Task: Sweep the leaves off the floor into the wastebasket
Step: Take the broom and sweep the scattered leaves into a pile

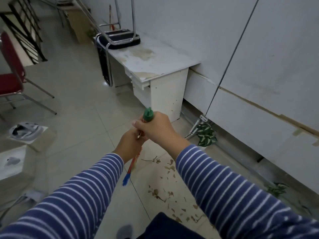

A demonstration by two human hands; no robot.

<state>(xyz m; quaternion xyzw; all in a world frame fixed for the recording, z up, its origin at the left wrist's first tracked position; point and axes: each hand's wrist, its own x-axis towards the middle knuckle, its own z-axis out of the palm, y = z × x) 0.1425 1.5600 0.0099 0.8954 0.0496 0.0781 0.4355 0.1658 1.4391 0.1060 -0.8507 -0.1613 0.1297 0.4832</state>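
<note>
A broom [132, 165] with an orange handle, a green cap at the top and blue at the lower end runs down between my arms. My right hand [155, 128] is closed around the handle just under the green cap. My left hand [129, 144] grips the handle a little lower. Dry brown leaves [165, 183] lie scattered on the light floor tiles below my right arm, spreading toward my feet. The broom's head is mostly hidden behind my left sleeve. At the left stands a white wastebasket [43, 137] with crumpled stuff inside.
A worn white desk [155, 66] stands against the white wall, with an upturned chair [119, 38] on it. Green-and-white plants [206, 135] sit along the wall's base. A red chair [10, 78] is at the left, a black railing behind it.
</note>
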